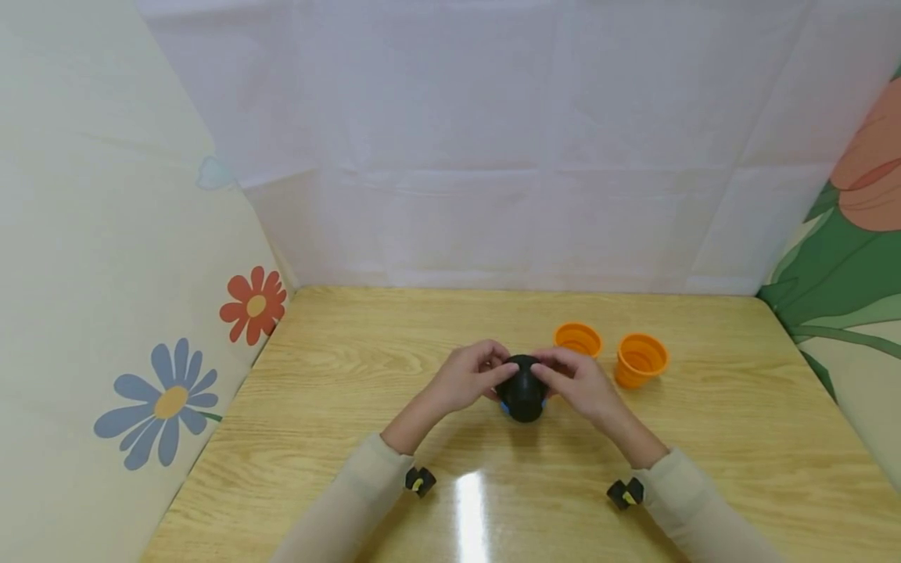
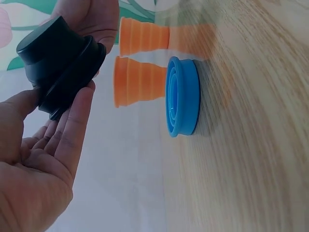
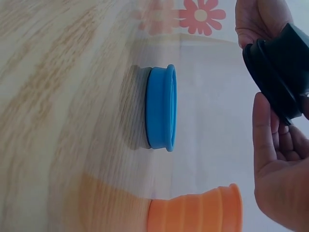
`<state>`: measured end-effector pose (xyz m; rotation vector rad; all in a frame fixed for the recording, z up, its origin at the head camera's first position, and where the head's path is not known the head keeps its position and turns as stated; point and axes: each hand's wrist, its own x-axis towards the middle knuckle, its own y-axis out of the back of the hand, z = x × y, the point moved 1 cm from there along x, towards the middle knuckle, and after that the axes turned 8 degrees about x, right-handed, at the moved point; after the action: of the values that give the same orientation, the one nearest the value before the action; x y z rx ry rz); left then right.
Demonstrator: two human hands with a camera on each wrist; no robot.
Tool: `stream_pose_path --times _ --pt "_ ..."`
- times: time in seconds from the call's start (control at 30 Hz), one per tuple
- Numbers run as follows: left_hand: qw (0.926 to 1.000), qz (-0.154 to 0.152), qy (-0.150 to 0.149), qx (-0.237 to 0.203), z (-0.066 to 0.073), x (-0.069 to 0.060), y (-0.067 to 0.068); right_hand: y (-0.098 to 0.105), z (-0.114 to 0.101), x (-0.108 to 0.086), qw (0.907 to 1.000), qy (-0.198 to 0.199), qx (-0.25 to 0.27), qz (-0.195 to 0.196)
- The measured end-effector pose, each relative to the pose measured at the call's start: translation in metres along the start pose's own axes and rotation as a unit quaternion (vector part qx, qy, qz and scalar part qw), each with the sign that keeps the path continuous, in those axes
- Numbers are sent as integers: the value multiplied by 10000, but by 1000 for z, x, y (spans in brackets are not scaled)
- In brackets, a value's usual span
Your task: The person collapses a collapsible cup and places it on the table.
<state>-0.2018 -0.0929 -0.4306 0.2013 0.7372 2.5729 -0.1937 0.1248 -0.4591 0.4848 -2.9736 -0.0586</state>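
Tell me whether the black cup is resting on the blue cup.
No, the left wrist view shows both hands holding the black cup up, apart from the blue cup.

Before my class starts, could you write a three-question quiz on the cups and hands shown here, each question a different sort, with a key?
1. Multiple choice: what do the left hand and right hand hold between them?
A. An orange cup
B. The black collapsible cup
C. The blue cup
2. True or false: the blue collapsible cup, folded into a low ring, rests on the wooden tabletop.
3. Fill in the blank: the two orange collapsible cups stand with their open ends facing ____.

Key: 1. B; 2. true; 3. up.
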Motion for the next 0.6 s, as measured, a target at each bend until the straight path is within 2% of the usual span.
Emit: stream_pose_path --times 0.2,0.3,0.47,0.6 --pt "9994 116 -179 286 1 1 0 -4 0 -2 9975 566 -345 238" --pt "9987 189 -308 350 1 1 -1 -5 1 -2 9962 698 -404 320" --pt "9983 275 -461 232 1 0 -2 -3 2 -3 9974 537 -212 433" --pt "9988 205 -438 -19 -1 -1 -1 0 2 -4 9985 430 193 269"
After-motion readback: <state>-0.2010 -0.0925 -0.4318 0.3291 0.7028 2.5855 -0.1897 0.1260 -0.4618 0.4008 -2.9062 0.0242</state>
